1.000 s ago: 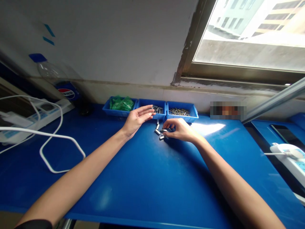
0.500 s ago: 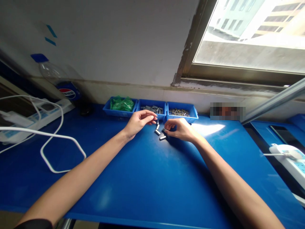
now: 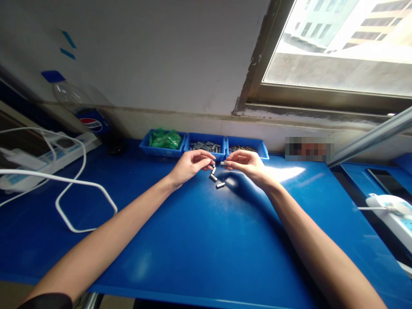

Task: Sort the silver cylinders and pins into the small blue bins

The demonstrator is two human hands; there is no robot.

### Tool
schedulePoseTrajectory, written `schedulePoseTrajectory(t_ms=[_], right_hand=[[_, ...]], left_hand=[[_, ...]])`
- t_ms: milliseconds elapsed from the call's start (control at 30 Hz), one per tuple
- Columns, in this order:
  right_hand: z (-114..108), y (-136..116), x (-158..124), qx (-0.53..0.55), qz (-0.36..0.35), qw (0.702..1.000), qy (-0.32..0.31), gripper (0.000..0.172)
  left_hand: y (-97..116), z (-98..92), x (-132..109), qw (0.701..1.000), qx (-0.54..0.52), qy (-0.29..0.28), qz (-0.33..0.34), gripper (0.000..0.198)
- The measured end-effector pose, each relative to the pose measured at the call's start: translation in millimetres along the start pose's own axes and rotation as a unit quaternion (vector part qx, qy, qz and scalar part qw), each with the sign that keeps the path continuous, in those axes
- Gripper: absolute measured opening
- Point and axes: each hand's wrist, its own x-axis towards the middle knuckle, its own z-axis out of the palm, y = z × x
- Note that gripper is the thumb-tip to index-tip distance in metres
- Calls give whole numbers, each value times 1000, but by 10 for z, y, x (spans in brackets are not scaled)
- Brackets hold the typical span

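Note:
My left hand (image 3: 190,165) hovers just above the blue table (image 3: 199,240), fingers curled and pinched near a small grey metal block. My right hand (image 3: 247,165) is raised a little off the table and pinches a small grey block (image 3: 222,163) at its fingertips, pointing toward the left hand. A few loose grey blocks (image 3: 216,180) lie on the table between and below both hands. Behind them stand three small blue bins: one with green parts (image 3: 163,141), one with grey blocks (image 3: 204,146), one with thin metal pins (image 3: 246,148).
A white power strip (image 3: 48,156) with a looping white cable (image 3: 74,201) lies at the left. A plastic bottle (image 3: 79,109) leans against the wall. Another white power strip (image 3: 391,216) sits at the right edge. A metal rail (image 3: 370,137) crosses the right.
My left hand drew back from the grey-block bin and curled its fingers. My right hand lifted off the table with a small grey block and turned toward the left hand.

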Motion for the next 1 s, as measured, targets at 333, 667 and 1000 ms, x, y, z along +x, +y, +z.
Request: schedulePoseTrajectory(t_ms=[333,667,1000], right_hand=[[77,-11,-17,80,33,996,-36,40],[183,-63,-42,89,22,995,-43,40],[-9,21,-9,-211,-56,971,-99,35]], left_hand=[[-23,70,-33,997,11,-76,8,33],[22,91,-56,996,-6,-86,-22,34],[-19,-10,32,998,-39,36,24,41]])
